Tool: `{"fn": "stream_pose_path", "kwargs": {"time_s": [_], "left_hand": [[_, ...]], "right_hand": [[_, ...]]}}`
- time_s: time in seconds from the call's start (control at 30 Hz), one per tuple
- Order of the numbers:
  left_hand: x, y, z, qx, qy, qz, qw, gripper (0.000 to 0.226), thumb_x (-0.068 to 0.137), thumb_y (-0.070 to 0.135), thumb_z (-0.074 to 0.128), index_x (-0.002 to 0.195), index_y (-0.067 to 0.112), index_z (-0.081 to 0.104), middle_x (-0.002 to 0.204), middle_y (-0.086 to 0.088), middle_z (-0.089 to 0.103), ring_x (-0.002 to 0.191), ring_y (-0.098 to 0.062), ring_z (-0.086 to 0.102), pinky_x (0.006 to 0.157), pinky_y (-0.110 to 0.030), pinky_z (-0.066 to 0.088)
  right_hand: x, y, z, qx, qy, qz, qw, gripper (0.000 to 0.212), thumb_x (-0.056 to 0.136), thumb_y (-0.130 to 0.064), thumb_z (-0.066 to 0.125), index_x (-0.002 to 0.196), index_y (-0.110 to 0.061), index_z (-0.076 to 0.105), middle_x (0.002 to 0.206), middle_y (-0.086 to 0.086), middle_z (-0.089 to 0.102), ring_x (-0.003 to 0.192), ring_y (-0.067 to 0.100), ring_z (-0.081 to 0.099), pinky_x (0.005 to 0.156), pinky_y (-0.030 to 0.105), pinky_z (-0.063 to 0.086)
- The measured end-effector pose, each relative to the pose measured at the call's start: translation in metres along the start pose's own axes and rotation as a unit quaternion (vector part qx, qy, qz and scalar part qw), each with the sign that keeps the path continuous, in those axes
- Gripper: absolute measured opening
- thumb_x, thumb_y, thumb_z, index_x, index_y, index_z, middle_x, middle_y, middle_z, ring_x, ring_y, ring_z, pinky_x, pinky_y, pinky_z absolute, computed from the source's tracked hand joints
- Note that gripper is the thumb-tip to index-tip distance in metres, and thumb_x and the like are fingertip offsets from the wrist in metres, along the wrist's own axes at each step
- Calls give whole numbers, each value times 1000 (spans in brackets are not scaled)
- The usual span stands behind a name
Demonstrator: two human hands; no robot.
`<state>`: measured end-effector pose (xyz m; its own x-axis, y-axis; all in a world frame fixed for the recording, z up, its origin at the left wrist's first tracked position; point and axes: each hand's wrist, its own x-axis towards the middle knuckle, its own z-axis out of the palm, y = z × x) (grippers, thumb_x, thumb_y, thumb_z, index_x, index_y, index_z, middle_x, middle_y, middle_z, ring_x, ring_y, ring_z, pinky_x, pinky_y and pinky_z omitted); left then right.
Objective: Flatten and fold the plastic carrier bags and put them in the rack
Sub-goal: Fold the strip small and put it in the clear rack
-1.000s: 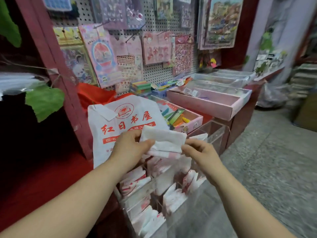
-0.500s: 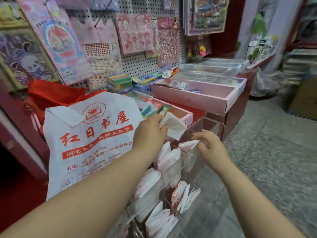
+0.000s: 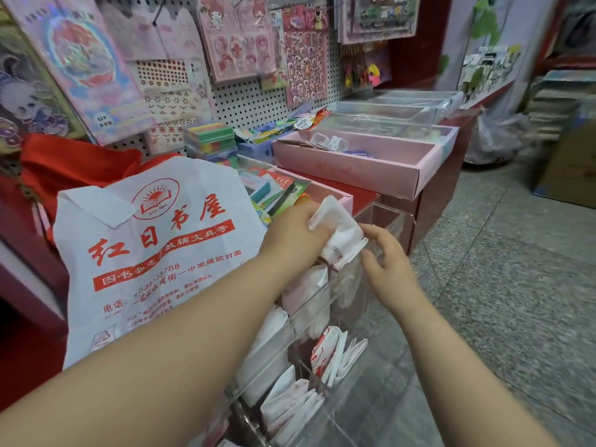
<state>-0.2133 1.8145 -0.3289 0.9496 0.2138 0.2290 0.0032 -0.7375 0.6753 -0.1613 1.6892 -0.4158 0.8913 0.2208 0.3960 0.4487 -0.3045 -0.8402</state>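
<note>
left hand [image 3: 300,233]: you are gripping the folded bag [image 3: 340,230] with it, fingers curling round the bag's near side, just above the rack [image 3: 392,217]
right hand [image 3: 387,262]: you are holding it loosely open with nothing in it, fingers reaching out just beside the folded bag's lower corner, over the rack's top compartment
folded bag: it is sitting tilted in your grip at the rack's top rim, its lower corner pointing down into the top compartment; whether it is touching the clear wall is not showing
rack: it is standing clear-walled directly under your hands, its lower compartments holding stored bags [image 3: 325,353], folded white and red and leaning on edge
flat bag [image 3: 154,253]: a large white carrier bag with red print is lying spread out just left of the rack, your left forearm crossing in front of it
red cloth [image 3: 74,162]: it is bunching up beyond the flat bag, farther left of the rack
pink tray [image 3: 371,166]: it is sitting behind the rack
pegboard [image 3: 245,104]: it is rising well behind the rack, carrying sticker sheets
</note>
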Motion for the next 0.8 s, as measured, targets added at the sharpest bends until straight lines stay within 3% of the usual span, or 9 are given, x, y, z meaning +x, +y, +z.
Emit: {"fn": "stream_pose_path", "kwargs": {"time_s": [0.13, 0.27, 0.37, 0.57, 0.7, 0.8], "left_hand": [[4, -4, 0, 49, 3, 4, 999, 22, 88, 14, 52, 108, 13, 61, 105, -7, 64, 96, -26, 56, 79, -32, 43], [7, -8, 3, 165, 11, 15, 986, 28, 90, 20, 50, 118, 16, 53, 114, -6, 61, 104, -28, 53, 76, -29, 39], [9, -5, 14, 237, -33, 26, 971, 45, 91, 26, 51, 134, 24, 38, 128, -5, 55, 115, -29, 50, 83, -31, 39], [11, -11, 31, 82, -169, -19, 982, 69, 91, 29, 53, 146, 19, 13, 143, -10, 38, 127, -28, 41, 98, -32, 35], [2, -15, 22, 39, -135, -10, 990, 70, 88, 26, 58, 145, 22, 17, 116, -1, 55, 109, -21, 54, 93, -33, 43], [-15, -13, 6, 66, -96, 23, 993, 57, 89, 23, 57, 140, 22, 32, 125, 1, 53, 115, -17, 51, 96, -26, 39]], "right_hand": [[0, 1, -1, 15, 0, 7, 1000, 39, 89, 2, 46, 125, -12, 50, 120, -3, 50, 113, 6, 41, 93, 14, 28], [-1, 3, 0, 33, 6, 2, 999, 39, 88, 5, 46, 124, -10, 50, 116, -3, 55, 112, 7, 44, 93, 12, 28], [-1, 4, 1, 40, 4, -4, 999, 41, 88, 5, 46, 126, -11, 48, 112, -10, 52, 112, 8, 44, 94, 14, 28], [0, 6, 0, 54, -14, 9, 998, 51, 90, 5, 42, 136, -16, 38, 125, -6, 40, 115, 2, 37, 93, 8, 24], [-1, 6, -1, 44, -25, -14, 999, 57, 89, 0, 42, 132, -34, 27, 130, -5, 41, 121, 4, 37, 103, 18, 23], [-2, 6, -3, -40, -39, -27, 998, 57, 90, 2, 41, 137, -29, 31, 135, 2, 44, 130, 14, 34, 105, 22, 21]]}}
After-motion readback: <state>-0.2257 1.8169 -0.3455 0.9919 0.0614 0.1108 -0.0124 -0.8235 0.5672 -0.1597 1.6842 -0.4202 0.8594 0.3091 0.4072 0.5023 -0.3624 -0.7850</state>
